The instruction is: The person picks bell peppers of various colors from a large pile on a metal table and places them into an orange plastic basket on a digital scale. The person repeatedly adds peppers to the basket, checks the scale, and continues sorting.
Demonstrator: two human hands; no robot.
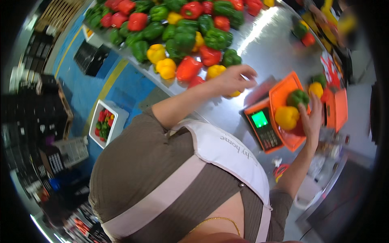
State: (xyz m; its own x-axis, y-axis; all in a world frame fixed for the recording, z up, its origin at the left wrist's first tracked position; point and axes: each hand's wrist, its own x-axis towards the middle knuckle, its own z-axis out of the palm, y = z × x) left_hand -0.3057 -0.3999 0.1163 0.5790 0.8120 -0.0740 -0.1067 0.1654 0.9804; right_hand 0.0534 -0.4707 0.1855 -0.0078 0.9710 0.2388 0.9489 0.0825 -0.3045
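My left hand (238,79) hovers over the metal table's near edge with its fingers curved and apart, beside a yellow bell pepper (216,71); nothing shows in its grasp. At the right, my right hand (310,117) reaches over the orange pan (285,82) of a digital scale, its thumb close to a green bell pepper (298,98). A large yellow bell pepper (286,118) lies in the same pan, with something red partly hidden beneath it. The scale's keypad and lit green display (259,119) face me. Whether the right fingertips touch a pepper is unclear.
Red, green and yellow peppers (182,36) cover the table's far left. A second orange scale (335,109) stands at the right, peppers beside it. A blurred group of peppers (304,33) lies farther back, near another person's arm (319,13). A white crate of peppers (117,121) stands on the floor at left.
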